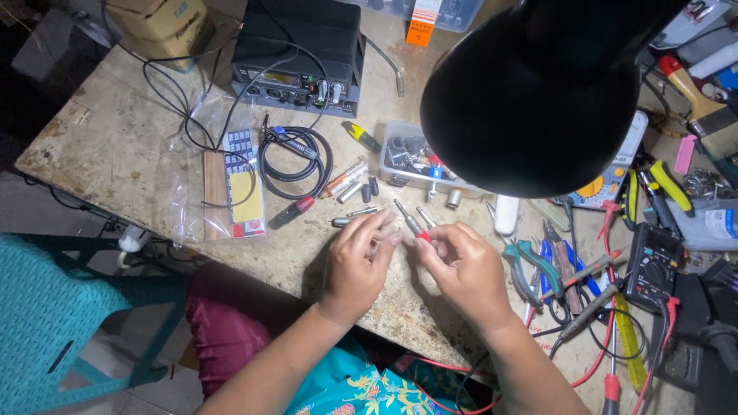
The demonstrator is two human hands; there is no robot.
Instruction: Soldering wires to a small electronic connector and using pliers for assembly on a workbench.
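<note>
A worn stone-like worktable with stains and chipped edges fills most of the view, and it continues far above and to the left of the hands. A big black lamp shade hangs above and right of the hands and throws light on the table. Down to the left of the hands stands a turquoise woven plastic chair on a grey floor.

A dark lamp shade at far right throws bright light onto the middle of the worktop. The left edge and near corners fall dim. Focus is sharp centrally; straight edges bow slightly outward.
</note>
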